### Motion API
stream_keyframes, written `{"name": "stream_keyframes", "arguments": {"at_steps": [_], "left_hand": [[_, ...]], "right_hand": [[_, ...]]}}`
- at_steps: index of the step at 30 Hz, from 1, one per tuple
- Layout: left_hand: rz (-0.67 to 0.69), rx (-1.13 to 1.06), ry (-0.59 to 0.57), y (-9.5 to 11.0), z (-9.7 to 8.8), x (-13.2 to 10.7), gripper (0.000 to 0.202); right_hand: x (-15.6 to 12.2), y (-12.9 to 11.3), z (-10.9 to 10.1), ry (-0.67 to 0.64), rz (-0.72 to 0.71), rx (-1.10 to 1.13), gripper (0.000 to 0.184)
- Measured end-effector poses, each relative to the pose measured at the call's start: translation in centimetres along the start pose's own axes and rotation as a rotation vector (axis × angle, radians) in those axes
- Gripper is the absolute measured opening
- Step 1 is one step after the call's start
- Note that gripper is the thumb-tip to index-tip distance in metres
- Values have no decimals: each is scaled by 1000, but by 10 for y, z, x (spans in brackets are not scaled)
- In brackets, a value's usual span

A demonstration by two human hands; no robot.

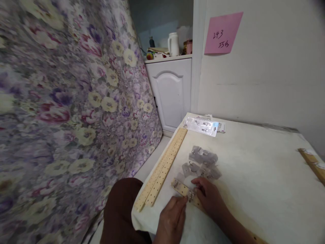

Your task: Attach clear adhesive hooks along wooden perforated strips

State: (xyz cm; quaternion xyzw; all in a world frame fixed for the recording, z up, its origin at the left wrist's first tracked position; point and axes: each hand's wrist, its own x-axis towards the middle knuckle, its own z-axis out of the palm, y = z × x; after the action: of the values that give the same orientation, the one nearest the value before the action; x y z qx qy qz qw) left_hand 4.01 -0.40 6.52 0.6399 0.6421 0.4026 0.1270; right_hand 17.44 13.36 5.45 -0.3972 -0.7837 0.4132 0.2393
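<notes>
My left hand (172,217) and my right hand (209,198) meet at the near edge of a white-covered table (254,183). Between them lies a short perforated wooden strip (181,188) with a small metal hook (190,196) on it. The left fingertips pinch at the hook; the right fingers curl down onto the strip beside it. Several clear adhesive hooks (203,162) lie in a loose heap just beyond the hands.
Two long perforated wooden strips (164,167) run along the table's left edge. A clear package (203,126) sits at the far corner, another wooden strip (313,164) at the right. A floral cloth (63,112) hangs left; a white cabinet (170,91) stands behind.
</notes>
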Motion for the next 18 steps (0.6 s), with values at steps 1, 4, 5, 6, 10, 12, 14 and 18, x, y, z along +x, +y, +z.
{"name": "stream_keyframes", "arguments": {"at_steps": [1,4,5,6,10,12,14,18], "left_hand": [[4,2,-6,-1,0,0,34],[9,18,-13,-2,2,-1,35],[10,24,-15,-3,2,-1,35],[13,28,-17,-4,3,-1,36],[37,49,-20,-5,4,-2,38],[41,78,-19,-4,4,-2,38],[38,117,-31,-3,4,-2,37],[24,179,-69,0,3,0,35]], "right_hand": [[0,0,0,-1,-3,-3,27],[0,0,0,0,-12,-7,27],[0,0,0,-2,-14,-8,28],[0,0,0,-5,-16,-8,28],[0,0,0,6,-12,-19,27],[-1,-1,0,17,-15,-20,26],[-1,-3,-1,25,-19,-25,26],[-3,-9,-3,16,-12,-34,24]]}}
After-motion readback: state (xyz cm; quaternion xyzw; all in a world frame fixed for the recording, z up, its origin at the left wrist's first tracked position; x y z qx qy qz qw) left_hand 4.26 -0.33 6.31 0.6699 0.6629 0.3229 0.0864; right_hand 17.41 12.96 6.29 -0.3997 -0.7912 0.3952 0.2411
